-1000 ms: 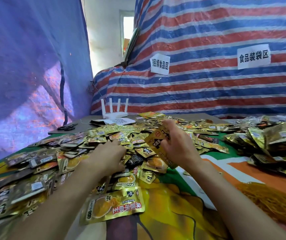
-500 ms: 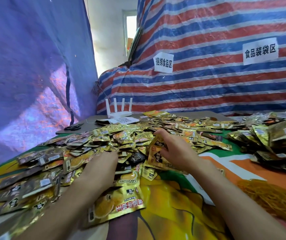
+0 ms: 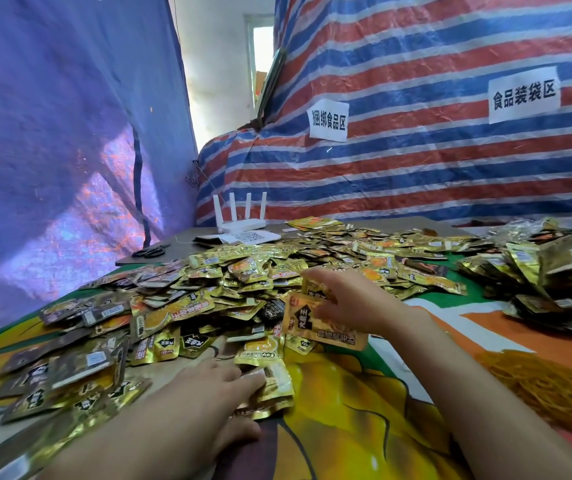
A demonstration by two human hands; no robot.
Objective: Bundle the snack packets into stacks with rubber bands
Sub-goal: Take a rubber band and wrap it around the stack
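Gripping a half-covered packet stack [image 3: 307, 318] is the right hand [image 3: 357, 303]; flat left hand [image 3: 208, 389] presses a blurred packet [image 3: 277, 382].

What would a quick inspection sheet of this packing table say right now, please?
Surface: table under a colourful printed cloth.
Job's things: snack packets heaped across it; second heap far right; rubber bands at right edge.
Clutter: white router, scissors, QR-code sheet at the back.
Hands: left hand rests fingers on a small stack; right hand pinches a few packets.
Cables: nothing seen.
Surroundings: blue tarp left, striped tarp behind with paper signs.
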